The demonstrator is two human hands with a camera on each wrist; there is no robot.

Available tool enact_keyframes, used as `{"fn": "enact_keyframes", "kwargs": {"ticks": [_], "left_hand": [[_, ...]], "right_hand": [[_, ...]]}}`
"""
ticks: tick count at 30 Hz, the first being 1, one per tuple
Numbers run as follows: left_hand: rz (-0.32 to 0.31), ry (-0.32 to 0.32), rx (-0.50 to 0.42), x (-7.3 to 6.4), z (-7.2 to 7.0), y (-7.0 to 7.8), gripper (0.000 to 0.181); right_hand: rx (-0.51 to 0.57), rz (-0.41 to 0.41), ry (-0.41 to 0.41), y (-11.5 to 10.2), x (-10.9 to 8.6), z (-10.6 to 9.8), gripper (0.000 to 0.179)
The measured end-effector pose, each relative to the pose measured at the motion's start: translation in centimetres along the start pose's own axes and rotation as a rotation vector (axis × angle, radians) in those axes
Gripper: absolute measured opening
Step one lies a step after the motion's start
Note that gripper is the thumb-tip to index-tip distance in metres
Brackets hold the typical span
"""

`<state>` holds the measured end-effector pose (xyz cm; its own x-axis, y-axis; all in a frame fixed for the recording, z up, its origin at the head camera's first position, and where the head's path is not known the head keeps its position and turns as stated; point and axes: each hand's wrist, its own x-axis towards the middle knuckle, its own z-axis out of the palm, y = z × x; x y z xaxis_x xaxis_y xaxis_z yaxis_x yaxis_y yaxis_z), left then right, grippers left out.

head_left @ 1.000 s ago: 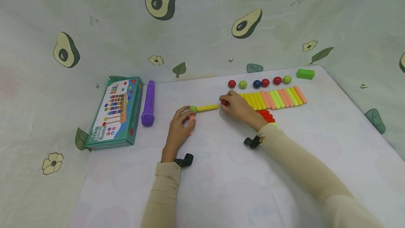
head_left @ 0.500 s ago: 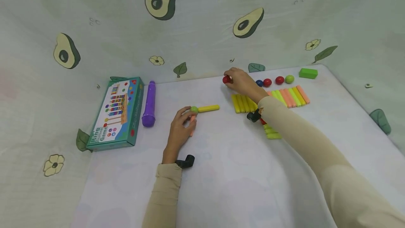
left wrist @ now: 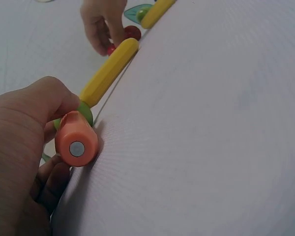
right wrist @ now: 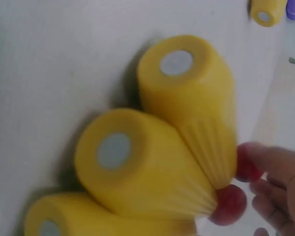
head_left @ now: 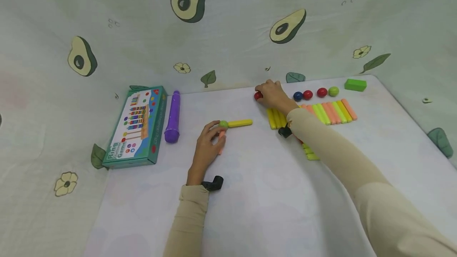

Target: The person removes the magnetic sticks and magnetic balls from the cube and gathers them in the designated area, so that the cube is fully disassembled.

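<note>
My left hand (head_left: 207, 144) pinches a small green ball (head_left: 223, 124) between thumb and fingers on the white table. From the ball, a yellow stick (head_left: 240, 123) points right and an orange stick (head_left: 221, 142) points toward me; a grey disc (left wrist: 77, 148) shows in its end. At the back, my right hand (head_left: 274, 96) pinches a red ball (right wrist: 249, 161) by its fingertips. A second red ball (right wrist: 229, 205) sits close by, at the ends of yellow sticks (right wrist: 187, 93) in the right wrist view.
Several sticks (head_left: 330, 113) lie in a row under and beyond the right forearm, partly hidden. Behind them are a blue ball (head_left: 298, 96), other balls (head_left: 322, 92) and a green block (head_left: 355, 85). A game box (head_left: 133, 128) and purple microphone (head_left: 173, 117) lie left.
My right hand has carried a red ball from beside the yellow stick's end back to the ball row, then lowered slightly. The left hand keeps its pinch on the green ball.
</note>
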<state>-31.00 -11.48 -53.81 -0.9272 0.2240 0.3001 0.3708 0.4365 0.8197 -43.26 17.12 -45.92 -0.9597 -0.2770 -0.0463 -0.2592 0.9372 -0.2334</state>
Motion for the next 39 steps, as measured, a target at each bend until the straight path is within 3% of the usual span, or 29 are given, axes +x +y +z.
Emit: {"fn": "enact_keyframes", "kwargs": {"ticks": [4, 7, 11, 15, 26, 30, 37, 39], "left_hand": [[0.012, 0.000, 0.011, -0.1, 0.1, 0.1, 0.026], [0.026, 0.011, 0.026, 0.0, 0.0, 0.2, 0.025], [0.026, 0.021, 0.034, 0.2, -0.2, 0.2, 0.023], [0.033, 0.017, 0.034, 0.3, -0.2, 0.2, 0.023], [0.053, 0.037, 0.058, 0.1, -0.2, -0.1, 0.021], [0.039, 0.038, 0.045, 0.0, -0.1, -0.2, 0.021], [0.028, 0.028, 0.044, 0.0, 0.1, -0.3, 0.021], [0.032, 0.029, 0.040, 0.1, 0.1, -0.2, 0.021]], "right_hand": [[0.020, -0.012, 0.027, -0.5, -0.6, -0.5, 0.057], [0.063, -0.103, 0.026, -1.6, -1.6, -0.6, 0.050], [0.157, -0.262, -0.086, -3.3, -3.6, 0.0, 0.045], [0.181, -0.334, -0.175, -4.6, -5.1, 0.9, 0.046], [0.037, -0.477, -0.079, -5.2, -6.6, 3.3, 0.034], [0.046, -0.455, -0.076, -5.4, -7.5, 3.6, 0.032], [0.046, -0.218, 0.007, -5.1, -9.6, 2.7, 0.040], [0.027, -0.187, 0.047, -4.6, -9.9, 2.2, 0.040]]}}
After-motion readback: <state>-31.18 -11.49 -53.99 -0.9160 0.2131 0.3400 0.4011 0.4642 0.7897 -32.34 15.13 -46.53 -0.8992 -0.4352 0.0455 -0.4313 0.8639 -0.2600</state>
